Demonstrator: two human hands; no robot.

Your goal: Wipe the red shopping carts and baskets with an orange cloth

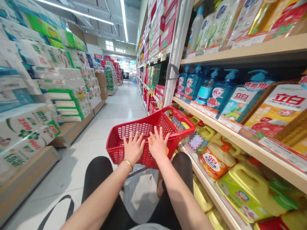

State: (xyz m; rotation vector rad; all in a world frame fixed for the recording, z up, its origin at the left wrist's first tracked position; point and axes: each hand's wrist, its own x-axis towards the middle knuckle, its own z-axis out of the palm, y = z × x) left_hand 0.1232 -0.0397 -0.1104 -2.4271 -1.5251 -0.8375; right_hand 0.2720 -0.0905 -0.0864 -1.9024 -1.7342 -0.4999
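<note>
red basket (146, 157) beneath the outspread fingers (136, 137)

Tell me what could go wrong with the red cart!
The red cart is very close to the bottles on the right, so it might bump the orange-topped one and maybe knock it over. The left hand and right hand have their fingers spread, not wrapped around a handle, so the cart could get away. It might also bump a knee, since both knees are close.
</note>
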